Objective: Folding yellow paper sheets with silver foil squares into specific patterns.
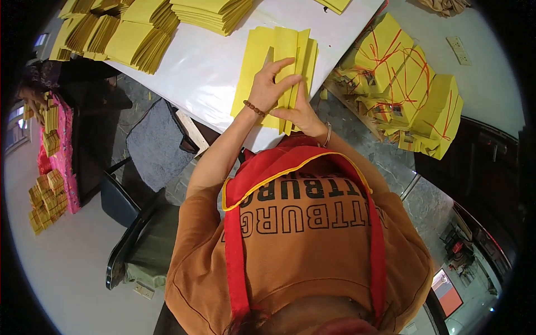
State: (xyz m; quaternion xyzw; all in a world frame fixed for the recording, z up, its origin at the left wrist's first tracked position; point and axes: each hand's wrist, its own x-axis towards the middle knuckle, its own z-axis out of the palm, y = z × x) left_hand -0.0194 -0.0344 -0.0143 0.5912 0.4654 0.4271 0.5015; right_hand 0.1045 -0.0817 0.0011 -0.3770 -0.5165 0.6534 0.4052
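Folded yellow paper sheets (286, 40) lie on the white-covered table in front of me, with upright creased flaps along their middle. My left hand (268, 86), with a brown beaded bracelet on its wrist, bends its fingers over the fold and pinches the paper. A small grey, pointed piece (269, 54) shows by its fingers; I cannot tell what it is. Lower and to the right, my right hand (301, 114) grips the near end of the folded paper between thumb and fingers. Some of its fingers are hidden behind the flaps.
Stacks of folded yellow paper (137, 42) stand along the table's far left. Yellow bundles tied with red string (399, 72) sit right of the table. A grey cloth-covered seat (159, 142) and dark chair (120, 201) stand left. Another person's hand (34, 100) is far left near yellow bundles.
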